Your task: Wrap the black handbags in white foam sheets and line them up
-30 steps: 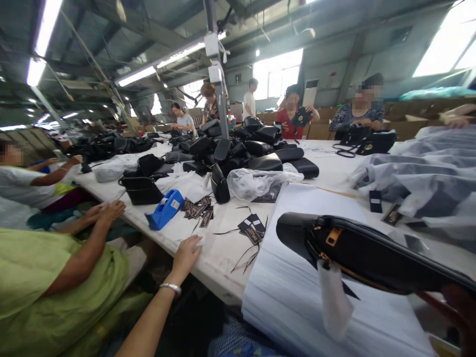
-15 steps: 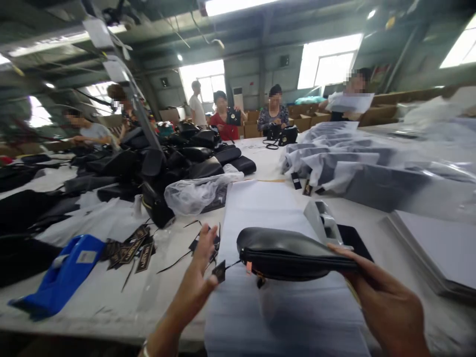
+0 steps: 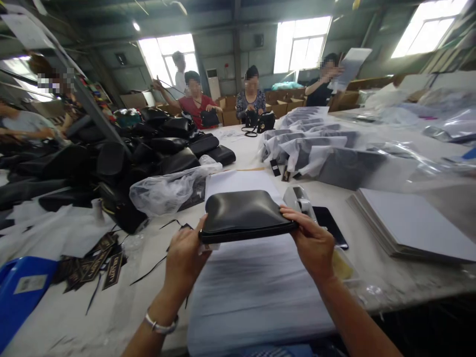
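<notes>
A black handbag (image 3: 241,212) is held level between my two hands, above a stack of white paper sheets (image 3: 256,292). My left hand (image 3: 186,253) grips its left end, fingers and thumb closed on the edge. At the opposite end my right hand (image 3: 312,240) is closed round the corner. Beneath the left end, something small and pale shows partly by my thumb; I cannot make out what it is. A silvery bracelet (image 3: 161,325) circles my left wrist.
Black bags (image 3: 159,144) are heaped at left, with loose tags (image 3: 100,263) and a blue tape dispenser (image 3: 26,292) nearer. Right of the paper lie a dark phone-like slab (image 3: 329,225), wrapped items (image 3: 334,153) and a board stack (image 3: 412,223). Several co-workers sit or stand beyond.
My left hand, open beside the bag before, has closed on its left end. The handbag has turned its broad face more toward me. The whole view has swung right.
</notes>
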The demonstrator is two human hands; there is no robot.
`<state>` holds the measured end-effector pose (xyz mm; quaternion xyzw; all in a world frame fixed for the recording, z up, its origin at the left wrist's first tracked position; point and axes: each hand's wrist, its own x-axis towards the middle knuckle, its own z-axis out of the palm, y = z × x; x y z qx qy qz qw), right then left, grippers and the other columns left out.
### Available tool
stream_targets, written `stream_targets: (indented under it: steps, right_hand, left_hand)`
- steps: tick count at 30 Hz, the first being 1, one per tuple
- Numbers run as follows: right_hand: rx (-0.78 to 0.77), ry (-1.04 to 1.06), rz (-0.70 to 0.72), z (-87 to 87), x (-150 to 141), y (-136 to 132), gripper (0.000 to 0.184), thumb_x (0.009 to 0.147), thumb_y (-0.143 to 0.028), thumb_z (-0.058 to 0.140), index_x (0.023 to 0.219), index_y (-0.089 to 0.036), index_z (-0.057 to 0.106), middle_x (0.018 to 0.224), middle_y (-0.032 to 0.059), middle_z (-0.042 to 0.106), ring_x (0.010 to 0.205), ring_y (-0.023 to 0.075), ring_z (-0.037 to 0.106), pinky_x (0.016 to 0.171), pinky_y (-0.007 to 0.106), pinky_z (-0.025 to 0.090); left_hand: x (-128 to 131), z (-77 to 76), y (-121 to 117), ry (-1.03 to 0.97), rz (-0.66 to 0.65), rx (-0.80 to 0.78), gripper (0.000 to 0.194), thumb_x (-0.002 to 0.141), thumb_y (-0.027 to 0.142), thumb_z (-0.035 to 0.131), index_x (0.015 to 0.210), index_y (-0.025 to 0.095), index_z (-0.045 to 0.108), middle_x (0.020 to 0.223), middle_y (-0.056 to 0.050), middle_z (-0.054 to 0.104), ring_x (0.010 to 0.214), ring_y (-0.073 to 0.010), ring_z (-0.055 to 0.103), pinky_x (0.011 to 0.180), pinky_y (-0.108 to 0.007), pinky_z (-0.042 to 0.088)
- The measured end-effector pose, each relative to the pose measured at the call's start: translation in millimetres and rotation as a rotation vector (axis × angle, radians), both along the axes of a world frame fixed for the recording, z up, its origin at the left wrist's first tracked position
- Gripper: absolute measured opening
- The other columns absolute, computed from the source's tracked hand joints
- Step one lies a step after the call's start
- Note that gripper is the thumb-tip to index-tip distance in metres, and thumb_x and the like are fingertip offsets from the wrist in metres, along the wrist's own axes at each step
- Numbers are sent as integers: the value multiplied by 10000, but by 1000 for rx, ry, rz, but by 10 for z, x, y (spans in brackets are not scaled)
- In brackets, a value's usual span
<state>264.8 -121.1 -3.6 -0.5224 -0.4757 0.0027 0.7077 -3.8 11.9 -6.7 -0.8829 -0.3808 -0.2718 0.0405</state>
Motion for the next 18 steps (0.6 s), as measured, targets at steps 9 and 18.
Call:
stream_targets:
  steps: [9,18]
  right_hand:
    - [-370,-422,161,-443,446,125,297,928,-162,576,1183,-275,679,1269,37,666,1182,214,625,1091,435,484]
    - [-691,-722,396,-641,275,-868,479,873,-355,707,1330,-270,592,1317,65,642,1275,265,550,1130,505,411]
  left_hand:
    - [-87,-164,547,382,-229,55,667,854,26,427,1486,238,388,1293,-123,634,1243,-295,551,1105,-588,340]
    - [-410,-530,-552,201,-467,-361,462,888,470,631,1287,245,575,1244,-76,654,1130,-229,614,964,-363,527]
